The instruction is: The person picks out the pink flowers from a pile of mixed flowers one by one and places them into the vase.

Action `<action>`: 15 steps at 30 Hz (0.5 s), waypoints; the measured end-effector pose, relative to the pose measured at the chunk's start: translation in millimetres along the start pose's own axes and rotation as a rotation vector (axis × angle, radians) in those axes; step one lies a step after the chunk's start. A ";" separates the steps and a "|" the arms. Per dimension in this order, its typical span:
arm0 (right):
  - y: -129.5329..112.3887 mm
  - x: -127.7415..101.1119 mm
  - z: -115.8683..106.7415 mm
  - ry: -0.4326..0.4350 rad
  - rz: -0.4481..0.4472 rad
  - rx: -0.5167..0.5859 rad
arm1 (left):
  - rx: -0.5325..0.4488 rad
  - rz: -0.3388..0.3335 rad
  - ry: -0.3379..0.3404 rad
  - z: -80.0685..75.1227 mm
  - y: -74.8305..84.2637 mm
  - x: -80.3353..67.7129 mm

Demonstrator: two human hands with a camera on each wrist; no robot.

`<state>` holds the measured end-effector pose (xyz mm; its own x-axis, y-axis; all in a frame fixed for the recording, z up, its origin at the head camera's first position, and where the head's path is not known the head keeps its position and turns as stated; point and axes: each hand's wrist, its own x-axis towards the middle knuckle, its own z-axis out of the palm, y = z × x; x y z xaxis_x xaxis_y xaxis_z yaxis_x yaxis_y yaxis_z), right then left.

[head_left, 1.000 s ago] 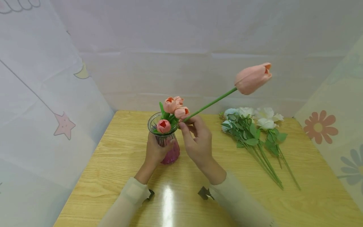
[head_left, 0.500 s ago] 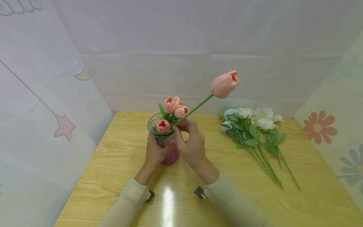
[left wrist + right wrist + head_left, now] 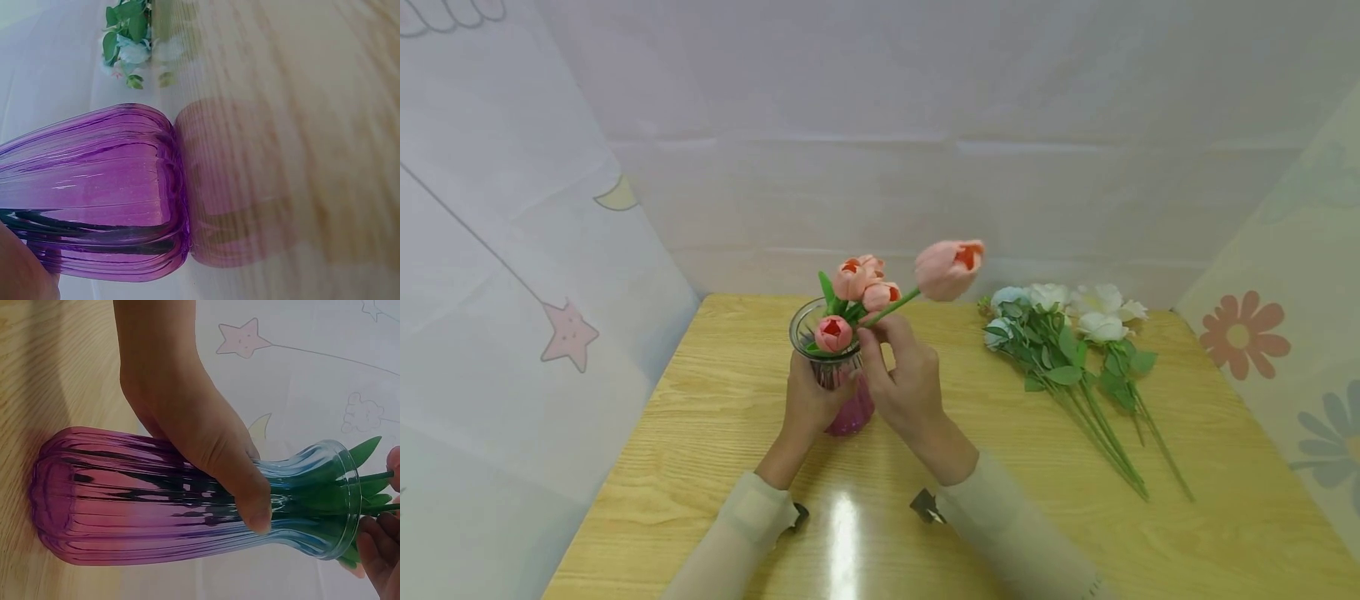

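A ribbed glass vase (image 3: 852, 414), pink-purple below and bluish at the neck, stands upright on the table. My left hand (image 3: 811, 400) grips it just under the flared rim, thumb across the front in the right wrist view. Several pink tulips (image 3: 850, 280) with green leaves stand in it, their stems showing dark through the glass (image 3: 156, 481). At the rim's right side my right hand (image 3: 906, 379) pinches the stem of another pink tulip (image 3: 946, 271), which leans up and to the right. The lower end of that stem is hidden behind the fingers and blooms.
White and pale blue artificial roses (image 3: 1048, 312) with long green stems lie at the right of the wooden table (image 3: 700, 467). A printed cloth backdrop (image 3: 887, 183) rises behind the table and on both sides.
My right hand has moved left to the vase's rim. The tulip it pinches has come left and its bloom has sunk lower. My left hand and the vase have stayed put.
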<state>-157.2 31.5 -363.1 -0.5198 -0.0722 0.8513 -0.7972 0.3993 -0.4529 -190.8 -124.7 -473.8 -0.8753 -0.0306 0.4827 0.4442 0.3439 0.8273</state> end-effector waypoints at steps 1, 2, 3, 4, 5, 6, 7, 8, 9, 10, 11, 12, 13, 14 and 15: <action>-0.2 -0.1 -0.3 -0.001 0.000 -0.005 | 0.007 0.005 0.001 0.0 0.0 -0.2; -0.1 -0.1 -0.6 -0.001 -0.002 -0.011 | 0.007 0.007 0.000 0.0 -0.2 -0.2; -0.1 -0.1 -0.8 -0.004 0.000 -0.020 | 0.004 0.010 0.000 -0.1 -0.1 -0.1; 0.3 -0.3 -1.1 -0.009 0.004 -0.033 | 0.002 0.014 0.001 0.0 -0.1 0.1; 0.8 -0.7 -1.5 -0.015 0.009 -0.046 | -0.001 0.015 0.001 -0.1 0.0 0.2; 1.1 -0.9 -1.9 -0.024 0.016 -0.059 | -0.005 0.018 0.003 0.0 0.3 0.5; 1.0 -1.3 -2.6 -0.036 0.024 -0.076 | -0.006 0.020 0.004 0.0 0.5 0.7; 1.4 -1.8 -3.0 -0.048 0.029 -0.090 | -0.009 0.023 0.003 0.0 0.5 1.1; 1.5 -2.3 -3.5 -0.060 0.031 -0.108 | -0.009 0.024 0.004 0.0 0.6 1.3; 1.5 -2.7 -4.2 -0.070 0.030 -0.124 | -0.007 0.024 0.004 0.0 0.6 1.3; 1.7 -3.3 -4.7 -0.075 0.026 -0.143 | -0.008 0.024 0.003 0.1 0.5 1.3; 1.5 -3.6 -5.1 -0.079 0.020 -0.159 | -0.004 0.024 0.003 0.3 0.3 1.3; 1.0 -3.8 -5.8 -0.081 0.017 -0.171 | 0.003 0.022 0.004 0.3 0.2 1.1; 0.7 -3.8 -6.3 -0.082 0.012 -0.181 | 0.008 0.021 0.006 0.6 -0.1 0.8; 0.2 -3.6 -6.9 -0.082 0.012 -0.184 | 0.011 0.016 0.008 0.7 -0.2 0.5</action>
<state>-153.3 38.1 -364.5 -0.5579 -0.1376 0.8184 -0.7253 0.5601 -0.4002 -191.4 -124.1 -473.9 -0.8664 -0.0326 0.4984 0.4562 0.3544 0.8163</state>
